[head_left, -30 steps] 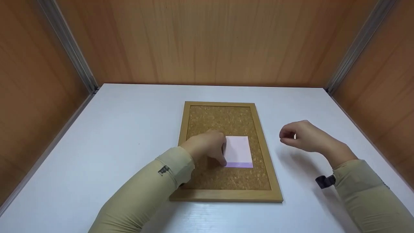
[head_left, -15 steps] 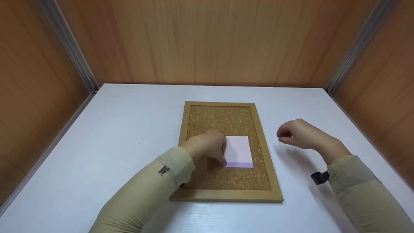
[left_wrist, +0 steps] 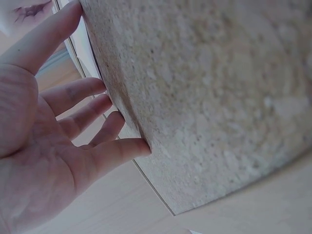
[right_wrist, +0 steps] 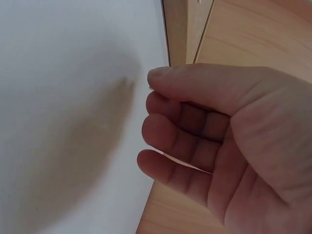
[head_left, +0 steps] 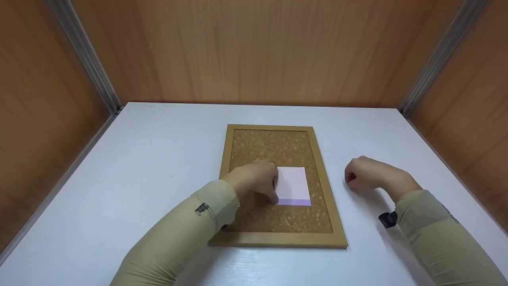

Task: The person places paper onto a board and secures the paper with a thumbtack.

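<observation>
Saw the pink note (head_left: 292, 182) lying flat on the cork board (head_left: 270, 149), a little below and right of centre in the head frame, with the left grip (head_left: 254, 178) right up against its left side. Judged the left grip the nearer by far, with the thumb tip at the lower left corner of the note and the other fingertips hidden. Read from the left wrist view a grip spread apart, with fairly straight fingers and tips at the cork, clamped on nothing visible. Placed the right grip (head_left: 365, 174) well apart from the note, at the right of the head frame, over the bench (head_left: 174, 135) and beyond the wooden rim (head_left: 323, 178). Saw in the right wrist view a thumb together with a curled index finger; could not make out anything between the tips.

Found no clear long axis in the note, being close to square in its visible part and partly covered at the left. Traced its purple band (head_left: 293, 202) along the lower edge, facing the bottom of the frame. Noted its sides nearly in line with the long axis of the board, running from top to bottom of the frame.
</observation>
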The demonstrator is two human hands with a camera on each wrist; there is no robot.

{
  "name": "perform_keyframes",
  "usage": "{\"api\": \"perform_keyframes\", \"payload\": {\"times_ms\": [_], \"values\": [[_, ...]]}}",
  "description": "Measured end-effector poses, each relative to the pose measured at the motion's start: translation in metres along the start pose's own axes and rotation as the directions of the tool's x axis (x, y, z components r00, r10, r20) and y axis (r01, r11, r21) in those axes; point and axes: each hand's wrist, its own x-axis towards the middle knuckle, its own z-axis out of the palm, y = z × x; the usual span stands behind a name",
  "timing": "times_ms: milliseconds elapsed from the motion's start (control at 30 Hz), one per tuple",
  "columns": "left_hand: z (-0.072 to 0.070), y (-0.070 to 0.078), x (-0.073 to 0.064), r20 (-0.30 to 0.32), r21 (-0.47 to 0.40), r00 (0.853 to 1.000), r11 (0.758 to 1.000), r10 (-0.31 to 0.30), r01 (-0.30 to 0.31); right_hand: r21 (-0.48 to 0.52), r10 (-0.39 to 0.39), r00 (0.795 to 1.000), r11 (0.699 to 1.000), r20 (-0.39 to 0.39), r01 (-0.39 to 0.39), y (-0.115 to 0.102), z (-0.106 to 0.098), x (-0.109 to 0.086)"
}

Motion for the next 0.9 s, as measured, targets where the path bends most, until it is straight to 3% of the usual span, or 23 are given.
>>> {"api": "perform_keyframes", "payload": {"times_ms": [333, 567, 900], "values": [[0.001, -0.001, 0.001, 0.000, -0.009, 1.000, 1.000, -0.008, 0.008, 0.032, 0.036, 0.999, 0.999, 0.028, -0.037, -0.001, 0.004, 0.005], [0.001, 0.000, 0.001, 0.000, 0.000, 1.000, 1.000, 0.002, -0.002, 0.079, 0.018, 0.999, 0.997, 0.035, -0.021, 0.002, 0.001, 0.004], [-0.001, 0.001, 0.000, 0.000, 0.004, 1.000, 1.000, -0.007, 0.007, 0.070, -0.062, 0.992, 0.995, -0.114, 0.070, -0.002, -0.019, -0.004]]}}
